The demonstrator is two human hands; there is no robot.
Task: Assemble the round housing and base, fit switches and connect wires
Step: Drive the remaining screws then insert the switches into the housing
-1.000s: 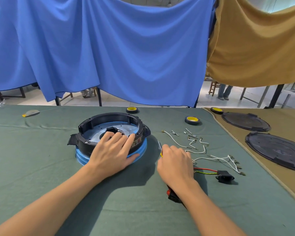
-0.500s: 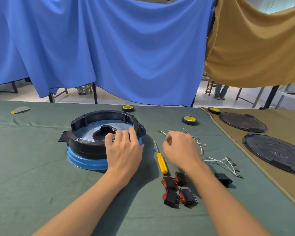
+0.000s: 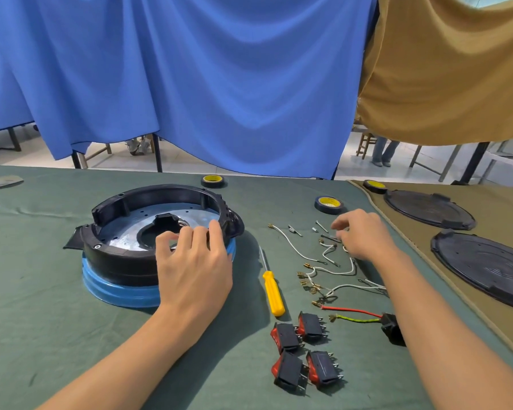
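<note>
In the head view, a round black housing [image 3: 122, 261] was seen seated on a blue base [image 3: 113, 287] at the left of a table covered in green cloth [image 3: 42, 321]. A silver metal plate [image 3: 131, 232] with a dark cut-out was visible inside the housing. The left hand [image 3: 194, 270] was laid over the near right part of the housing's rim; its fingers [image 3: 202, 235] were held close together and bent over the wall, the tips pointing down into the inside.

The right hand [image 3: 362, 235] was held over the loose white wires [image 3: 296, 247] and small screws [image 3: 295, 230] to the right of the housing. Its fingers were loosely curled downward, thumb and forefinger close together. Whether anything was pinched between them could not be told.

A yellow-handled screwdriver [image 3: 274, 294] was lying between the housing and the wires, apart from both hands. Four red rocker switches [image 3: 288, 335] were grouped near the front edge. Beside them a black connector [image 3: 393, 329] was lying, with a red wire [image 3: 350, 310] and a green-yellow wire [image 3: 356, 321] running from it.

Three tape rolls [image 3: 328, 204] were set along the far side. Two black round covers [image 3: 486, 267] were lying on a tan cloth at the right. A blue curtain [image 3: 190, 84] and a tan curtain [image 3: 442, 69] were hung behind.
</note>
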